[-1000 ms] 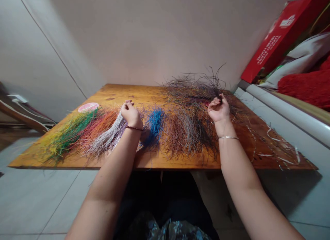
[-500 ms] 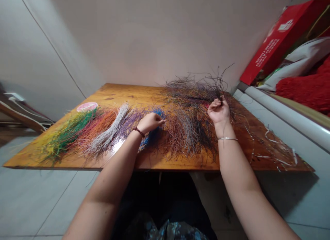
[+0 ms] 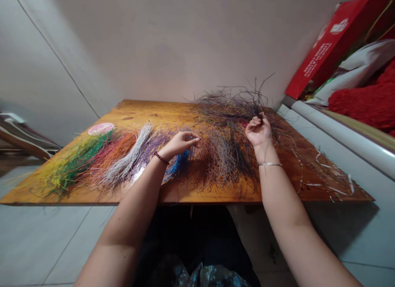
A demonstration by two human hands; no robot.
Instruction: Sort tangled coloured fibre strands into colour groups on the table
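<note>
The right hand (image 3: 258, 133) pinches upright dark strands (image 3: 256, 105) above the far right of the tabletop (image 3: 185, 193), while the left hand (image 3: 180, 143), loosely curled, its hold unclear, hangs to their left over blue strands (image 3: 179, 164).

The left arm (image 3: 135, 204) and right arm (image 3: 280, 204) are stretched forward. The left hand (image 3: 180, 143) is held back upward, its fingers (image 3: 189, 134) bent near the thumb; the right hand (image 3: 258, 131) is raised (the palm turned toward the body), its fingers curled inward.
</note>
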